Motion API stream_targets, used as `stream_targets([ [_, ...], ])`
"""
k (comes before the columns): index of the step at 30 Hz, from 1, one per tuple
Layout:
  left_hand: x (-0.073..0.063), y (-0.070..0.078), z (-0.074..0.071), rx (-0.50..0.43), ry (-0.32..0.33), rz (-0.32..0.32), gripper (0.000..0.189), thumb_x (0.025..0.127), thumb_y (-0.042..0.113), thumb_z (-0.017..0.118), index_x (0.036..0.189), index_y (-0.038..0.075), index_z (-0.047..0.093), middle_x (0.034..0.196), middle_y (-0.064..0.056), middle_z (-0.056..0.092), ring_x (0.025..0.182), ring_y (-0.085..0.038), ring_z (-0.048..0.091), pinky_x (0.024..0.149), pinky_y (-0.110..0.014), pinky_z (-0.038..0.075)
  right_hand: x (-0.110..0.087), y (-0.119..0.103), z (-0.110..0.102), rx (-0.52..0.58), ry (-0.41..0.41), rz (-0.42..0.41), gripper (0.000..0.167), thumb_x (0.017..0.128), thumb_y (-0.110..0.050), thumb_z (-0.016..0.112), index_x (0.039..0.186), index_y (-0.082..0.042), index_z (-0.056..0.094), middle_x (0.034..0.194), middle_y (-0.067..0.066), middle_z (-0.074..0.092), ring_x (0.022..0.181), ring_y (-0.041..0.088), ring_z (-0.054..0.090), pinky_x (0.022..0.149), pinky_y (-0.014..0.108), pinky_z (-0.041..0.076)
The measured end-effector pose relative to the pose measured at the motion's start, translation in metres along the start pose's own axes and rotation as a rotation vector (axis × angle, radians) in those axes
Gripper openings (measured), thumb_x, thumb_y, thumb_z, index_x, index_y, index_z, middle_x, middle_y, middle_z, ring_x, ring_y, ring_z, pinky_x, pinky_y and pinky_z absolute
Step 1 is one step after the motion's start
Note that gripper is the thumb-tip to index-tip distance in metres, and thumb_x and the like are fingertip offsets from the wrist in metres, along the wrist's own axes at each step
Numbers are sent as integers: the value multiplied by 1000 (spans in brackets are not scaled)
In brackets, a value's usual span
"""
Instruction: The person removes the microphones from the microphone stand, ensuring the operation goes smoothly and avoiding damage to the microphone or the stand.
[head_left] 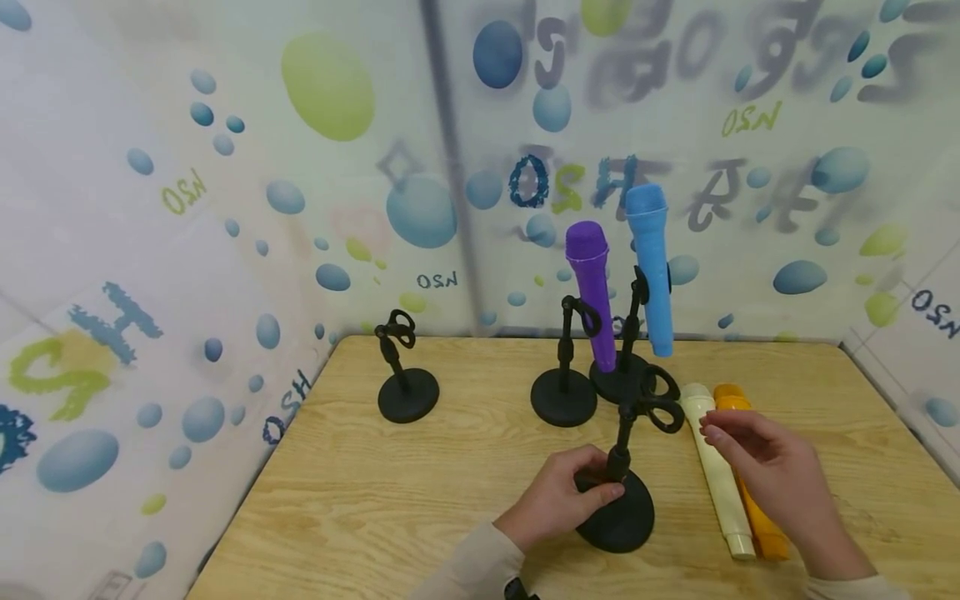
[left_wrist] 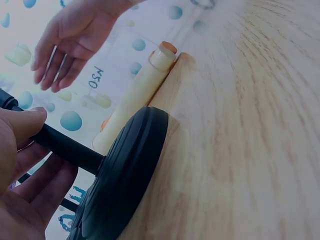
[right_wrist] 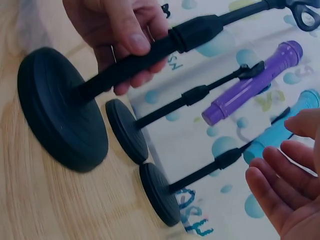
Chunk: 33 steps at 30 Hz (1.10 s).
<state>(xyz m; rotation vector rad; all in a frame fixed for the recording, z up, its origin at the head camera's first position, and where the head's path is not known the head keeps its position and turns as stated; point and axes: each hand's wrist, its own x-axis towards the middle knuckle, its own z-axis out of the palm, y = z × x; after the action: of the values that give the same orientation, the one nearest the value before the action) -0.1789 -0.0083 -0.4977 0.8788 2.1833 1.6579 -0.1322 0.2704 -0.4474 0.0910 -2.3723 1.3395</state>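
Observation:
My left hand [head_left: 557, 497] grips the post of a black tabletop microphone stand [head_left: 628, 518], thumb on one side and fingers on the other. The clip at its top holds no microphone. In the left wrist view the stand's round base [left_wrist: 131, 172] is close over the wood. To the right, my right hand [head_left: 783, 483] hovers with loosely bent fingers and holds nothing. Beneath and beside it a cream microphone [head_left: 718, 475] and an orange microphone [head_left: 767, 533] lie side by side, the orange one partly hidden by the hand.
Behind stand two more stands, one [head_left: 564, 402] with a purple microphone [head_left: 591, 275] in its clip, the other [head_left: 618, 382] with a blue microphone [head_left: 651, 258]. A stand with a bare clip [head_left: 408, 396] is at the table's back left. Patterned walls [head_left: 360, 200] border the wooden table [head_left: 337, 500].

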Motion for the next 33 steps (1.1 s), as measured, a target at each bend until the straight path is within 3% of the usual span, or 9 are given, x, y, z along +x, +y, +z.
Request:
stream_targets([
  [10,0,2,1,1,9,-3,23,102,19,77,124,12,75,118,-2,81,104,3,72,96,-20,58,-9,-17,30,51,-71,-73,18,101,0,74,119,-3,74,106,-23,75,97,-10,70,86,6,54],
  [14,0,2,2,14,10,-3,22,102,19,77,123,12,75,118,-2,81,104,4,72,96,-20,58,-11,-23,37,105,-102,-72,19,102,-1,72,121,-2,74,110,-24,77,100,-8,71,87,8,56],
  [33,-2,0,2,12,3,23,21,104,18,74,124,11,73,121,-8,79,107,2,72,97,-20,58,-19,-33,66,245,-114,-221,41,89,17,76,126,0,71,116,-17,73,104,-2,70,95,10,55],
])
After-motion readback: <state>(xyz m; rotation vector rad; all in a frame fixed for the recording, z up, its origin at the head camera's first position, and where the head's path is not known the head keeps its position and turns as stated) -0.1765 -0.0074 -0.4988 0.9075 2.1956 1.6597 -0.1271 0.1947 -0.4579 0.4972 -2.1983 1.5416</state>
